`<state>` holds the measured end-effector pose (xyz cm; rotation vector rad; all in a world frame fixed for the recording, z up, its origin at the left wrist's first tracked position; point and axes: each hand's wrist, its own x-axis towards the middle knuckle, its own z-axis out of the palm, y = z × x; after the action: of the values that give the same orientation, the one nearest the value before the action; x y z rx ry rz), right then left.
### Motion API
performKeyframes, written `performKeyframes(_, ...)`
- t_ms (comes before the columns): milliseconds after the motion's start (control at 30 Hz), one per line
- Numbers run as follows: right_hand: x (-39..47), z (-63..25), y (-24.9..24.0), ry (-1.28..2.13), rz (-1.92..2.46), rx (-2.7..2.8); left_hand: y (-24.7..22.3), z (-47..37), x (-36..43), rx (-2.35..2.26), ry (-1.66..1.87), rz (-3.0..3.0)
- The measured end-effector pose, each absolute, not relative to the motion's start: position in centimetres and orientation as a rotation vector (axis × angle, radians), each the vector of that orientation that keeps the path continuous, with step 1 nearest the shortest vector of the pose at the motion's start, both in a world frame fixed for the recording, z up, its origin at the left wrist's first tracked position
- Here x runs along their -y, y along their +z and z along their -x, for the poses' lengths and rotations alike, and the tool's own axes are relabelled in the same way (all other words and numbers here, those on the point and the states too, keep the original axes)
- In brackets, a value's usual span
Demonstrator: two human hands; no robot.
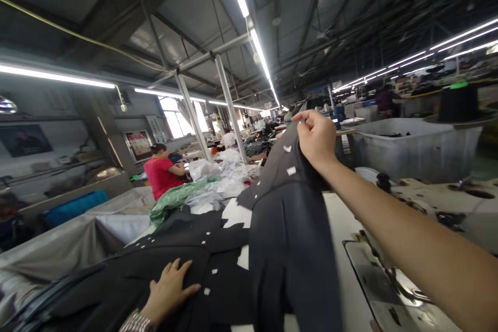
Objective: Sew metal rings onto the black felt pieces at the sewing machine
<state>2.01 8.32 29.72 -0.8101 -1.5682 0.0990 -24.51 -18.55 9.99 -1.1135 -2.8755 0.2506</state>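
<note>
My right hand [317,137] is raised, its fingers pinched on the upper edge of a dark garment piece [293,228]. The cloth hangs down from it in front of me, with a few small white tags [291,170] on it. My left hand [170,290] lies with fingers spread on a pile of similar dark garment pieces [155,254] at the lower left. Small white tags dot that pile too. A metal watch band circles my left wrist.
A sewing machine [404,290] stands at the right, under my forearm. Clear and green plastic bags [175,199] lie beyond the pile. Large bins stand at the left [78,233] and right [420,153]. A person in red [161,171] works further off.
</note>
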Motion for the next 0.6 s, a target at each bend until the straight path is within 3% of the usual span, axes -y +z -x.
performKeyframes(133, -11.9, 0.4, 28.3, -0.026, 1.091, 1.556, 8.5, 20.4, 18.3, 2.742, 0.496, 1.050)
performKeyframes(267, -10.5, 1.5, 23.0, -0.056, 1.119, 1.806, 9.0, 18.7, 16.6, 2.628, 0.588, 1.202)
performKeyframes(467, -5.6, 2.6, 13.3, 0.121, 0.967, 2.374, 13.5, 18.6, 17.4, 2.559, 0.492, 1.375)
performKeyframes(600, -3.4, 2.9, 8.9, 0.348, 0.856, 2.627, 13.1, 16.5, 19.5, 2.519, 0.230, 1.512)
